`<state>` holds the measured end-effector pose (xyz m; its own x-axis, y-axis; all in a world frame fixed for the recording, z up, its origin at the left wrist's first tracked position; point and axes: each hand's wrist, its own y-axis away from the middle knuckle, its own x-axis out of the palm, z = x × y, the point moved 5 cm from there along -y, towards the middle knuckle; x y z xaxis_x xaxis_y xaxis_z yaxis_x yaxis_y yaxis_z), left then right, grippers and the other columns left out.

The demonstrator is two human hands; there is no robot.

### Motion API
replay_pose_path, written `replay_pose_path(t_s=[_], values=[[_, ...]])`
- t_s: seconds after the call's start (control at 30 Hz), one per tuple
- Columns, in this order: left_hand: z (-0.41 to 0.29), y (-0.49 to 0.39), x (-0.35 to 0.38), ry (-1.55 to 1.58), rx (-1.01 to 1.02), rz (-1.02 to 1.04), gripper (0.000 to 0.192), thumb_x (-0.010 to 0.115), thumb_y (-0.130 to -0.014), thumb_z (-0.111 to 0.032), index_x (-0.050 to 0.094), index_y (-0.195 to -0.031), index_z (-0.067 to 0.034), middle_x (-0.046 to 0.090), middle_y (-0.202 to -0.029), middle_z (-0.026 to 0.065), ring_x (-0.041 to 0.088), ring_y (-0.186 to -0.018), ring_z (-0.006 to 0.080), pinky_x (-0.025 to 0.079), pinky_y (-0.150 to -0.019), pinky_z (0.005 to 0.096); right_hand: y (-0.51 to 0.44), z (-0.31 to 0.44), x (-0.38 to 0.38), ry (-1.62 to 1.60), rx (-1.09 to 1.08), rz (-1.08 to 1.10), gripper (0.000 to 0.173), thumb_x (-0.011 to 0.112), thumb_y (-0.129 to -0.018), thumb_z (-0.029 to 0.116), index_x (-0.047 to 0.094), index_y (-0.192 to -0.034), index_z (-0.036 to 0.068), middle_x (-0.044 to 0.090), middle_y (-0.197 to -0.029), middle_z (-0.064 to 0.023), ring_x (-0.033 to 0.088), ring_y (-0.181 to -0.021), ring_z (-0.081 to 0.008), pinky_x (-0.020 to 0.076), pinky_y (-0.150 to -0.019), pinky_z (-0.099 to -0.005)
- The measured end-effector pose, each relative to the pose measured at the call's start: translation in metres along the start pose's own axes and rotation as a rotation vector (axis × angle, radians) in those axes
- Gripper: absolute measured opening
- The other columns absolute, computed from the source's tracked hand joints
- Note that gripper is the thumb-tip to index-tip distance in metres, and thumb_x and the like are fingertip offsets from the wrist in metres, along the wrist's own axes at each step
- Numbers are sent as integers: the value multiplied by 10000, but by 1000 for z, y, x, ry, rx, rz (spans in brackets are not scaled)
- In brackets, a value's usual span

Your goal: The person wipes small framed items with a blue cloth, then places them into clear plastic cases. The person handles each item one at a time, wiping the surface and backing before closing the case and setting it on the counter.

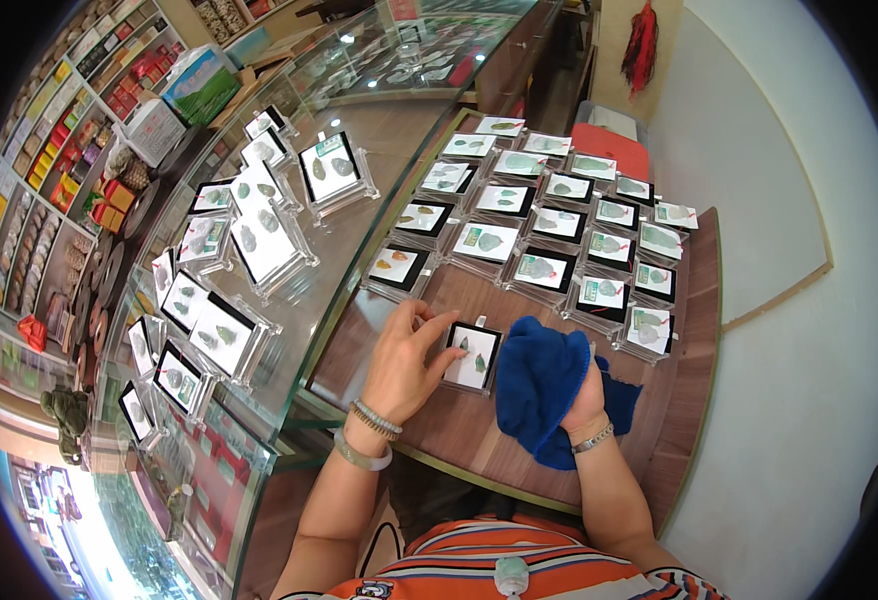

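A small clear display case (472,381) lies flat on the wooden desk (461,292) before me. Inside it, two green carved pendants (479,363) rest on a white card with a black border. My left hand (401,364) is at the case's left side, thumb and fingers apart, the thumb tip over the card; whether it touches the case is unclear. A bunched blue cloth (540,382) is in my right hand (585,401), just right of the case. The cloth hides most of my right fingers, and one corner of it hangs out behind that hand.
Several similar pendant cases (484,241) fill the desk's far part in rows. More cases (263,236) lean on clear stands upon the glass counter (334,300) at left. A white wall (769,300) borders the right side, and a red chair (610,152) stands beyond the desk.
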<state>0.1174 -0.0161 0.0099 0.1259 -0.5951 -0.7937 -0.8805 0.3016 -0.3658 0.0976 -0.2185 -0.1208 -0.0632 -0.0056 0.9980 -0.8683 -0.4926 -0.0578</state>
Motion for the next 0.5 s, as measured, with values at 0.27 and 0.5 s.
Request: replay_pose_path(t_s=[0.27, 0.5], values=[[-9, 0, 4, 46, -13, 115, 457, 798, -719, -39, 683, -1160, -72, 559, -1032, 122, 580, -930, 308, 491, -775, 373, -3, -3, 5, 174, -38, -80, 652, 352, -1043, 458, 353, -1482, -24, 425, -1504, -188, 433, -1368, -354, 333, -1159, -475], [-11, -4, 3, 123, -12, 86, 392, 799, -685, 7, 672, -1053, -40, 570, -1061, 130, 588, -947, 312, 491, -790, 370, -2, -3, -4, 323, -81, -158, 622, 374, -1044, 451, 380, -1472, -1, 412, -1518, -163, 440, -1363, -339, 351, -1149, -473]])
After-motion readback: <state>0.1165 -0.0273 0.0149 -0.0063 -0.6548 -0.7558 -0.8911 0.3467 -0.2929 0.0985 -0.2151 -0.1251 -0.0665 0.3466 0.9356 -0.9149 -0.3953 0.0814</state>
